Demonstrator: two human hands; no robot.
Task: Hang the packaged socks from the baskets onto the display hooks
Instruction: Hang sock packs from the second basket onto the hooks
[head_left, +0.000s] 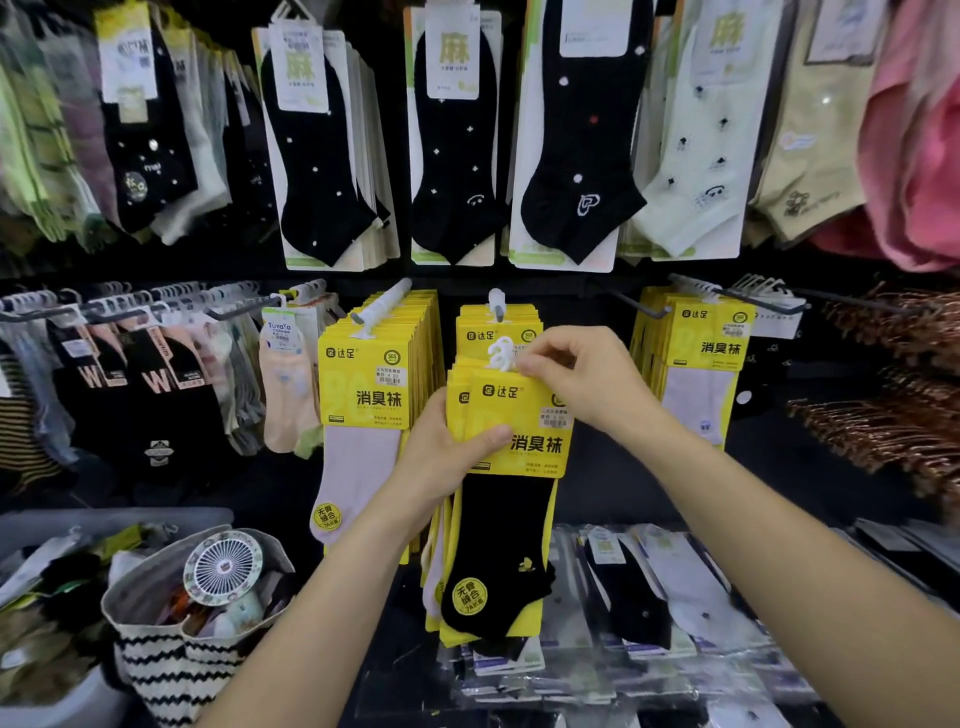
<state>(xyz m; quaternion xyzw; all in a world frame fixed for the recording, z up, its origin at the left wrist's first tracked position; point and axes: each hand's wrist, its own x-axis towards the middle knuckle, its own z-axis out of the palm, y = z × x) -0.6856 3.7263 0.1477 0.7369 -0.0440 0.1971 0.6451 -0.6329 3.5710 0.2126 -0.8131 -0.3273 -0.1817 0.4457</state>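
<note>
A bundle of yellow-carded sock packs (519, 431) is held off the rack in both hands, long axis upright, white hangers (500, 353) on top and black toes hanging below. The left hand (441, 462) has its grip clamped on the bundle's left edge, thumb across the front card. The right hand (576, 379) has its grip closed at the top, fingertips pinching at the hangers. The hook (496, 306) sticks out just above the right grip and a little behind it, with hung packs (498, 332) already on it. The hangers sit directly below the hook's tip, not yet on it. The right hand is the nearer one, so the move looks like a short lift up and back.
</note>
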